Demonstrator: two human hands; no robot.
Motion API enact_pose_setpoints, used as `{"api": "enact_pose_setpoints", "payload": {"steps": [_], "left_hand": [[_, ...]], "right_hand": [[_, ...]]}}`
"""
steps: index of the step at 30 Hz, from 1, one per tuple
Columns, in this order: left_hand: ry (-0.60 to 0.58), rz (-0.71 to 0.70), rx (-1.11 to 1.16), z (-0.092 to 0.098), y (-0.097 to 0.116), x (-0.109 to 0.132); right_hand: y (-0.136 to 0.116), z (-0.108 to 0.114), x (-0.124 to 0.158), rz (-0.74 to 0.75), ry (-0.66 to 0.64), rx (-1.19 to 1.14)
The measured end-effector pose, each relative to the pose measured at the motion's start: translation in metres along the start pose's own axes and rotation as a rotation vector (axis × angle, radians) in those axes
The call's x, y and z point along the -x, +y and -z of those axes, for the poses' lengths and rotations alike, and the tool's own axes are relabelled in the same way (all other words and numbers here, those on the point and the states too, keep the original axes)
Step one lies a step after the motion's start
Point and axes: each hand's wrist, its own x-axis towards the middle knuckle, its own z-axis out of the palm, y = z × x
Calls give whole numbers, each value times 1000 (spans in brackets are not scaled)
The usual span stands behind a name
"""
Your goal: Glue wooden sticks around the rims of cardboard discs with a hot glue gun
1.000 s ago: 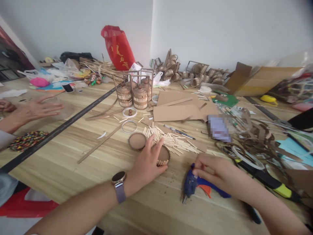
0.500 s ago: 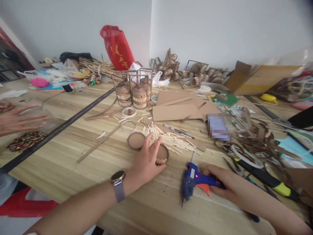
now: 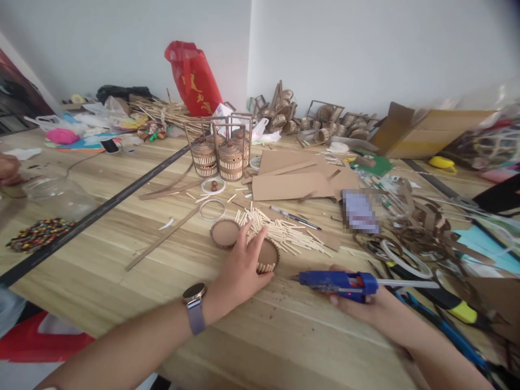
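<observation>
Newly lifted: glue gun (image 3: 338, 283), wrapped in my right hand (image 3: 365, 310), nozzle (image 3: 294, 278) toward nine o'clock, thus near cardboard disc (image 3: 269, 253), half under spread left hand (image 3: 239, 268).

Glue gun (image 3: 339, 281): blue; I am holding it right of the frame's centre, nozzle (image 3: 294, 278) pointing left, pale glue stick (image 3: 408, 283) jutting out behind.
Round base (image 3: 268, 253): brown, lying flat near centre, short pale sticks (image 3: 266, 267) lining its near rim.

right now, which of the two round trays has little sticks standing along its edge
The right tray, partly behind the left hand: short sticks stand along its near edge. The other tray shows none.
</observation>
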Motion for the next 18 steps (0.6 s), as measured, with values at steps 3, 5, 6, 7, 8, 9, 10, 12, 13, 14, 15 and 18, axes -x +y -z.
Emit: {"api": "enact_pose_setpoints", "payload": {"steps": [3, 5, 6, 7, 8, 9, 10, 12, 13, 14, 15, 18], "left_hand": [[-7, 7, -9, 0, 1, 0], [-14, 13, -19, 1, 1, -1], [-14, 15, -22, 1, 2, -1], [-15, 17, -23, 1, 2, -1], [-13, 17, -23, 1, 1, -1], [-10, 15, -22, 1, 1, -1], [-7, 11, -21, 1, 1, -1], [-6, 3, -23, 0, 1, -1], [-8, 3, -24, 0, 1, -1], [-11, 5, -25, 0, 1, -1], [-13, 8, -25, 0, 1, -1], [-17, 12, -25, 1, 1, -1]], "right_hand": [[-4, -8, -4, 72, 33, 25], [-4, -12, -5, 78, 9, 27], [-4, -14, -6, 80, 1, 34], [-3, -15, -7, 84, 7, 50], [-3, -16, -7, 90, 25, 74], [-2, -17, -7, 97, 49, 101], [-3, -18, -8, 106, 71, 129], [-4, -20, -8, 119, 101, 181], [-5, -20, -8, 130, 113, 200], [-6, -21, -8, 143, 124, 213], [-7, -22, -7, 152, 130, 221], [-9, -24, -7, 158, 147, 232]]}}
